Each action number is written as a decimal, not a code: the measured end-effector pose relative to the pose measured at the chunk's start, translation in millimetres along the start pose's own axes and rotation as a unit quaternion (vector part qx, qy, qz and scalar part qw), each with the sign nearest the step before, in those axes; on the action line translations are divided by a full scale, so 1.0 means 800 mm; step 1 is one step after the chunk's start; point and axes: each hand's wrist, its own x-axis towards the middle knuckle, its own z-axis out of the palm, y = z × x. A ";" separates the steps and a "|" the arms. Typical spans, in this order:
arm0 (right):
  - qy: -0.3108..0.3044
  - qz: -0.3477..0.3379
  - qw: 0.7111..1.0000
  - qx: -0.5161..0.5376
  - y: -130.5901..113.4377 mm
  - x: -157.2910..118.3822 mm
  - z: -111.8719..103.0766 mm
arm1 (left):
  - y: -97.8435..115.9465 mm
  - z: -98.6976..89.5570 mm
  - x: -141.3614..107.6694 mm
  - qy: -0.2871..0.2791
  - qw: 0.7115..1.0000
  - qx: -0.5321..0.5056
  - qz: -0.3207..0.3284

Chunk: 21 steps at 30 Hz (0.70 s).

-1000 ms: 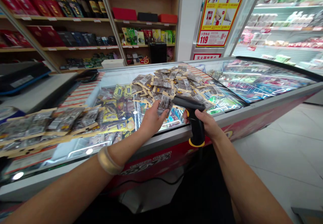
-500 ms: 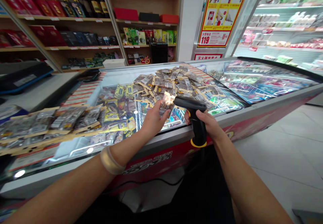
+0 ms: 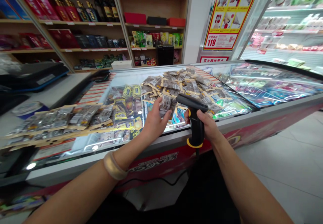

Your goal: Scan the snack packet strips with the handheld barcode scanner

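My left hand (image 3: 155, 119), with a gold bangle on its wrist, has a small clear-fronted snack packet (image 3: 165, 103) between thumb and fingers. A white printed label shows on the packet. My right hand (image 3: 205, 123) is wrapped round the grip of a black barcode scanner (image 3: 195, 128) with yellow trim. The scanner's head points left, close to the packet but apart from it. Just beyond both hands, a loose heap of similar packets (image 3: 174, 84) lies on the glass top of a chest freezer (image 3: 234, 124). More packets (image 3: 54, 118) lie overlapped in a row at the left.
Yellow packs (image 3: 119, 109) show through the freezer glass. A black cable (image 3: 161, 180) hangs in front of the freezer. At the left stands a counter with a black device (image 3: 37, 77). Shelves with boxes and bottles (image 3: 107, 10) line the back, beside a fire-safety poster (image 3: 228, 18).
The bright scanner light on the packet has gone out. My left hand has tilted, and its fingers look more spread along the packet. The whole view has shifted slightly left.
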 end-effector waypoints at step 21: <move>-0.054 0.046 0.995 0.072 0.033 0.033 0.074 | -0.077 -0.265 -0.005 0.221 0.887 0.342 -0.216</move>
